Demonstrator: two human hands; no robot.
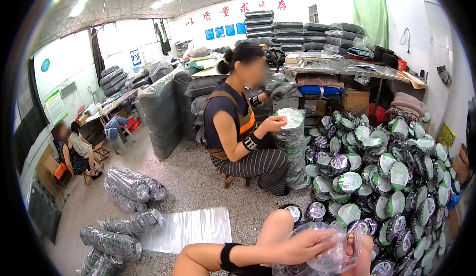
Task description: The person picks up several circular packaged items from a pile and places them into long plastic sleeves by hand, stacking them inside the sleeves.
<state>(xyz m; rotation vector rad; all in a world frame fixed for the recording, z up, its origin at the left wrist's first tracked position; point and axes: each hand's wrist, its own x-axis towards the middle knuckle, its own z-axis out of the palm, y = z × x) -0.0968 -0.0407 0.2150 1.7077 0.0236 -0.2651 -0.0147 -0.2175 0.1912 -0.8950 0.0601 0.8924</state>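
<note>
My left hand (308, 246), with a black band on the forearm, pinches a crumpled clear plastic bag (317, 268) at the lower right of the view. Beside it, my right hand (353, 244) also grips the bag; film partly covers its fingers. The bag lies over my bare knees. Just beyond my hands rises a large heap of round black packs (349, 182) with green-and-white or purple labels, wrapped in film. One purple-labelled pack (316, 210) lies on the floor near my knee.
A co-worker (233, 107) sits ahead on a low stool beside a tall wrapped stack (291, 152). Bundled film-wrapped rolls (111, 241) and flat plastic sheets (191, 229) lie on the floor at left. Behind stand a worktable (337, 67) and large grey bags (161, 112). Other people sit far left.
</note>
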